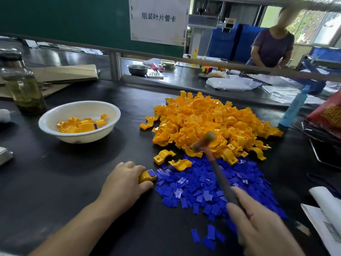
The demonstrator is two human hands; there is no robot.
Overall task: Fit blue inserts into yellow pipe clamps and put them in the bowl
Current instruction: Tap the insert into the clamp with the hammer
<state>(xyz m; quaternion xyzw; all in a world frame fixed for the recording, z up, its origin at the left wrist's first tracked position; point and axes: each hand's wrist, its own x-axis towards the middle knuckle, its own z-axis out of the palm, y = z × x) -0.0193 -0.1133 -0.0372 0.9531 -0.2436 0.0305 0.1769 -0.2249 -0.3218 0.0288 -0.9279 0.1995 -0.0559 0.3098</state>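
Note:
My left hand (125, 182) presses a yellow pipe clamp (146, 176) against the black table, with a blue insert (151, 173) sitting in its end. A small mallet (206, 143), blurred by motion, is gripped by its handle in my right hand (258, 226), its head raised over the piles. The big heap of yellow clamps (208, 124) lies at centre right, and the spread of blue inserts (212, 187) lies just in front of it. The white bowl (103, 108) at the left holds several fitted clamps.
A glass jar (24, 87) and cardboard stand at the far left. A light blue bottle (295, 106), a red bag and papers crowd the right edge. A metal rail and a second bench lie beyond, where another person (273, 47) stands.

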